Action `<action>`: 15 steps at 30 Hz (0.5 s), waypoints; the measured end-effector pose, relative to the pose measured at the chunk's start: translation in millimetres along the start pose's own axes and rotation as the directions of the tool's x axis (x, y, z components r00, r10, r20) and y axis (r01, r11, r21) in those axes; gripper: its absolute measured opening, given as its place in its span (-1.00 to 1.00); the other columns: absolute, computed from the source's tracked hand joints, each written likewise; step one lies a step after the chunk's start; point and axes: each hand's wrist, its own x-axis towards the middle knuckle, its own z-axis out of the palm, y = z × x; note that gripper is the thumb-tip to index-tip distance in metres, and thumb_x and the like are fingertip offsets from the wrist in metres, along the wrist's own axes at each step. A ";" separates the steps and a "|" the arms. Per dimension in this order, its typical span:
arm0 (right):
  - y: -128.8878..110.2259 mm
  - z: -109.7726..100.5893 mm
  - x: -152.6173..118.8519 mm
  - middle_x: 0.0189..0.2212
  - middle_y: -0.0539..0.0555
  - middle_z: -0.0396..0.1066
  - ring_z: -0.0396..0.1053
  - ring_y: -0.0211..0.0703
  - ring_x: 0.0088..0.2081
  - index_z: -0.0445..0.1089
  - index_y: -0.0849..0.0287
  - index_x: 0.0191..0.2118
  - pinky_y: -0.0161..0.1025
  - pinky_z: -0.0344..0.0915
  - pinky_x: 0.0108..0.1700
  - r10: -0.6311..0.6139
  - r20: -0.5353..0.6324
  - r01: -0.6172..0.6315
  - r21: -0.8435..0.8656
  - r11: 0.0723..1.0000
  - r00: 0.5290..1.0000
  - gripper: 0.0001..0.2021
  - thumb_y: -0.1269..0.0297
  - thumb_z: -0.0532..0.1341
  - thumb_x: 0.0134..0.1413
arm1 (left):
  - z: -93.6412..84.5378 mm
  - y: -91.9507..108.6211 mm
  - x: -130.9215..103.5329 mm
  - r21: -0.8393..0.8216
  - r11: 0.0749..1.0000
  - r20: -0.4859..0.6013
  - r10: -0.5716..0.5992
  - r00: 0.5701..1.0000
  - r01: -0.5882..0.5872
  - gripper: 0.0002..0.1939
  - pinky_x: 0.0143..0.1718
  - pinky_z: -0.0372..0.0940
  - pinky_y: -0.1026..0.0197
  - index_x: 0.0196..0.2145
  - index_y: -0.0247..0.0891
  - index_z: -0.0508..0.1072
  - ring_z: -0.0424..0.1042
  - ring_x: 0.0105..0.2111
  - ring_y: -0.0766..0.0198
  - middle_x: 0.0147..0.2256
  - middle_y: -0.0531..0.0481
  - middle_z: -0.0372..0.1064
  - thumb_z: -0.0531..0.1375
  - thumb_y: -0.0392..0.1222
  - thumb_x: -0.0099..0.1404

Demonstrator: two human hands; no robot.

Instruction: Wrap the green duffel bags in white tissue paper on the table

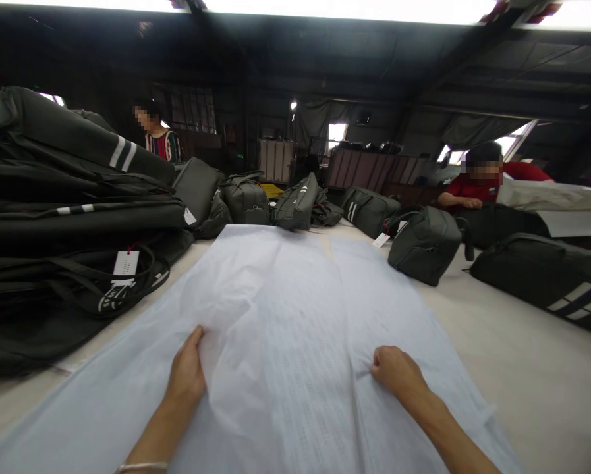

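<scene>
Thin white sheets [300,329], partly see-through and wrinkled, lie spread over the table in front of me. My left hand [189,365] is at the left part of the sheets, thumb up, with a raised fold of the sheet against its palm side; its fingers are hidden under or behind that fold. My right hand [394,368] is closed at the right part, pinching the sheet, and small creases run from its fingertips. A long seam or edge runs down the sheets between my hands.
Stacked dark bags [78,217] with tags rise on the left. More dark bags [248,197] line the far edge, and a striped bag [547,276] lies right on the pale table [537,355]. Two people are beyond: one back left, one at the right.
</scene>
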 end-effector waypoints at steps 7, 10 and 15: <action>-15.6 2.9 -4.6 -0.21 0.33 0.50 0.47 0.09 -0.16 0.47 0.28 -0.25 -0.14 0.21 -0.19 -0.055 -0.051 0.052 -0.054 0.997 0.997 -0.78 0.54 0.08 0.12 | -8.2 2.1 -17.8 0.181 0.975 -0.055 0.143 0.988 -0.131 -0.83 0.27 0.10 0.07 -0.29 -0.30 0.54 0.34 0.11 0.11 -0.16 -0.03 0.53 0.19 -0.18 0.31; -6.0 -3.9 -6.6 -0.24 0.28 0.50 0.46 0.03 -0.20 0.44 0.26 -0.30 -0.18 0.19 -0.22 -0.031 -0.063 0.031 -0.001 1.000 0.998 -0.82 0.51 0.09 0.11 | -4.0 0.9 -17.8 0.155 0.981 -0.054 0.121 0.991 -0.112 -0.83 0.27 0.10 0.08 -0.29 -0.30 0.54 0.36 0.09 0.13 -0.14 -0.04 0.52 0.18 -0.18 0.31; 4.8 -13.6 -23.6 -0.31 0.10 0.48 0.42 -0.16 -0.26 0.40 0.16 -0.29 -0.28 0.20 -0.22 -0.023 -0.084 0.035 0.151 0.988 0.996 -0.79 0.36 0.02 0.19 | -6.6 -2.9 -8.9 0.113 0.991 -0.049 0.078 0.996 -0.072 -0.86 0.23 0.18 0.05 -0.25 -0.29 0.53 0.40 0.03 0.13 -0.19 -0.03 0.53 0.19 -0.22 0.29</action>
